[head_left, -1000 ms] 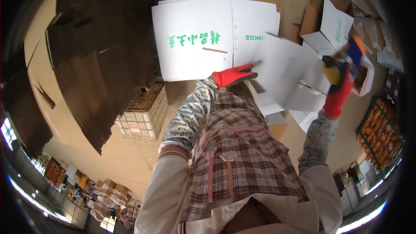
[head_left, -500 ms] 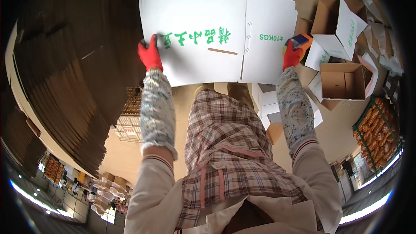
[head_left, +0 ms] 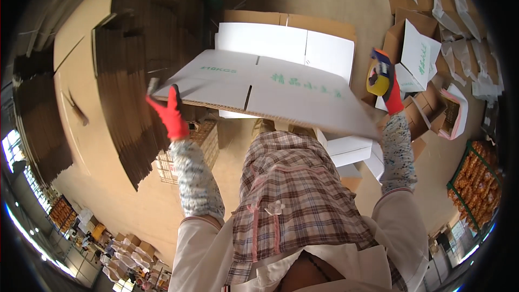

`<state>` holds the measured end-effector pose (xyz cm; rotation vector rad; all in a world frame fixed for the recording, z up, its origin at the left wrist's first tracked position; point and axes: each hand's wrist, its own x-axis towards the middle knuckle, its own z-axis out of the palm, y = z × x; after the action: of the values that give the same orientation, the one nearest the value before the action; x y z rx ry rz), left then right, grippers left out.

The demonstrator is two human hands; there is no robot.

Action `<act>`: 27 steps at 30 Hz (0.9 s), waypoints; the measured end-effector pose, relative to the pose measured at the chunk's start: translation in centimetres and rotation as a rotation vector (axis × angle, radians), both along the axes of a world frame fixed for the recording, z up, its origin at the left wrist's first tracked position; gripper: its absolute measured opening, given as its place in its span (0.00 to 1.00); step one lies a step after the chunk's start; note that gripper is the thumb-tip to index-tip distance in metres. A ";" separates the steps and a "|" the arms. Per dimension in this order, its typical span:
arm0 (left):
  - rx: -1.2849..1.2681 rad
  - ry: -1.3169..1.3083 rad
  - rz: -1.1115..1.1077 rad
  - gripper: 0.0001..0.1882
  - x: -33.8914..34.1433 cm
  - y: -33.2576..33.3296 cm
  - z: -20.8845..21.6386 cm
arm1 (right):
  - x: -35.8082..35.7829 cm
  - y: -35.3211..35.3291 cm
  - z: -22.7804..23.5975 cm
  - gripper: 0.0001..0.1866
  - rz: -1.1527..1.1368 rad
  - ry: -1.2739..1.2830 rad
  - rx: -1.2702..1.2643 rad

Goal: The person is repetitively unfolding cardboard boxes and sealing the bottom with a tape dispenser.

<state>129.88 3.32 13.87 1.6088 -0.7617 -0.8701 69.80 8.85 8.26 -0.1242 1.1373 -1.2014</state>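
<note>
A flattened white carton (head_left: 238, 81) with green print and a slot cut in its near edge hangs tilted in front of me, its right end blurred by motion. At its left corner is my left hand (head_left: 172, 118) in a red glove, thumb and fingers spread in a V beside the edge. My right hand (head_left: 394, 97), also red-gloved, grips a tape dispenser (head_left: 381, 73) with a yellow roll, beyond the carton's right end. Behind the tilted carton lies another flat white carton (head_left: 286, 38) with brown cardboard (head_left: 319, 24) showing along its far side.
Tall stacks of flat brown cardboard (head_left: 121, 92) stand on my left. To the right are opened white boxes (head_left: 419, 57) and a mesh sack of orange-brown produce (head_left: 476, 184). White carton pieces (head_left: 348, 150) lie near my legs, and a slatted crate (head_left: 205, 143) stands left of them.
The held carton has turned over and tilted, showing another printed face and uncovering the carton behind. My left hand's fingers have spread; my right hand has moved away rightward with the tape dispenser.
</note>
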 end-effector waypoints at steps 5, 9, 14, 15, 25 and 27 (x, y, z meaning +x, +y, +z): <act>-0.055 -0.148 -0.106 0.26 -0.4 -3.2 -1.3 | 10.5 -0.3 12.2 0.38 1.140 1.418 -0.597; -0.064 -0.088 -0.151 0.32 0.1 -6.5 -3.8 | 16.5 -0.2 17.4 0.43 1.659 1.238 -0.389; -0.129 0.130 -0.371 0.39 0.7 -5.2 -7.6 | 12.1 -3.7 16.5 0.40 1.161 1.363 -0.096; -0.148 0.139 -0.361 0.39 0.7 -5.0 -8.0 | 11.2 -3.8 15.6 0.38 0.990 1.432 -0.085; 0.191 -0.108 -0.354 0.36 -0.4 5.0 3.3 | 13.1 -3.5 15.3 0.29 0.391 1.894 -0.587; 0.174 -0.467 -0.716 0.24 -1.0 5.0 5.7 | 14.8 -6.0 15.0 0.30 0.538 1.813 -0.513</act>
<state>128.93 8.36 19.59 1.7339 -1.6978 -1.0855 84.61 2.81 23.31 -2.0817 1.9885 -0.6248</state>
